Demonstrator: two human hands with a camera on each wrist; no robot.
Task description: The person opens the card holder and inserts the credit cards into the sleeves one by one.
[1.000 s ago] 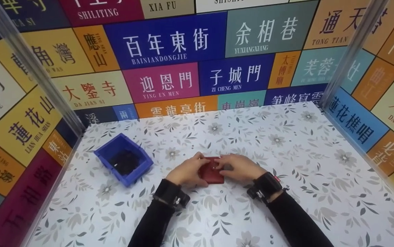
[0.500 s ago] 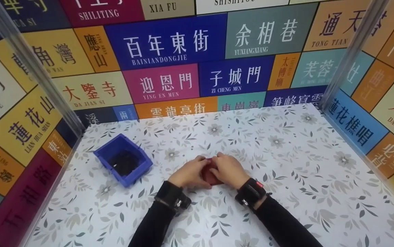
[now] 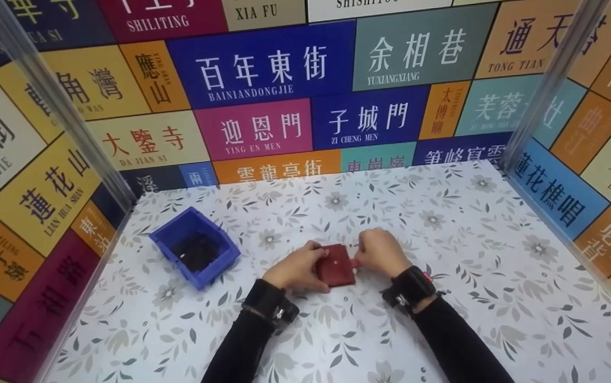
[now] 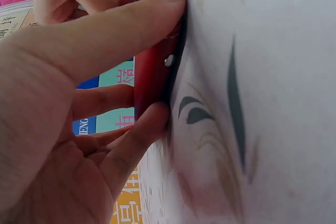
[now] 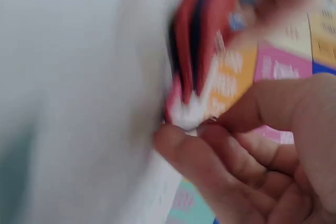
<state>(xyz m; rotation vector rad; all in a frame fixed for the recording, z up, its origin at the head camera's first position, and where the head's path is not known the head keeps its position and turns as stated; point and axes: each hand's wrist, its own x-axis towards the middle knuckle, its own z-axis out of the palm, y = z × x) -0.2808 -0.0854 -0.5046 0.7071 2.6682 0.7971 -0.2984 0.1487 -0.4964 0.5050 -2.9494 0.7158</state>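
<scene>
A small red wallet lies on the patterned tabletop between the two hands. A silver snap stud shows on its face in the left wrist view. My left hand grips the wallet by its left side, thumb at the near edge and fingers at the far edge. My right hand pinches the wallet's short strap, which sticks out from the right side. Seen from the right wrist, the wallet's red and dark layers stand edge-on above the pinching fingertips; that picture is blurred.
A blue plastic bin with dark contents sits to the left of the hands. The white tabletop has a grey flower print. Walls of coloured sign panels enclose it at the back and sides.
The right hand first moved in over the wallet, then drew back to the right with the strap between its fingers, uncovering the wallet's face. The left hand has kept its hold.
</scene>
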